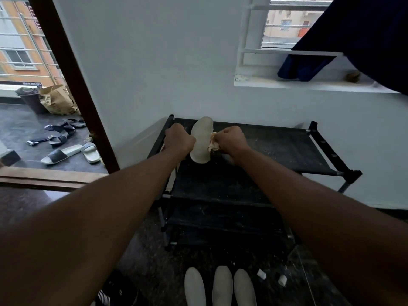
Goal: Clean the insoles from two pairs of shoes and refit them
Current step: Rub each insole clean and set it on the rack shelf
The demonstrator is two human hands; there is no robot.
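Off-white, the insole (201, 140) lies flat on the top shelf of the black shoe rack (276, 146), close to the shelf's left end. Its long axis runs from the front edge back toward the wall. The far end nearly reaches the rear rail and leans a little to the right. Which end is the toe I cannot tell for sure. It sits directly between the two hands, touching both, so neither is clearly nearer. The left hand (179, 140) is curled into a fist against the insole's left edge, but its fingers are hidden, so I cannot tell whether it pins that edge or grips anything. The right hand (231, 140) is closed round a crumpled pale wad (213, 144), cloth or tissue, held against the insole's right edge at about mid-length. Wiping will probably follow the long axis, with the left hand steadying. Three more insoles (221, 286) lie side by side on the floor below, pointing the same way.
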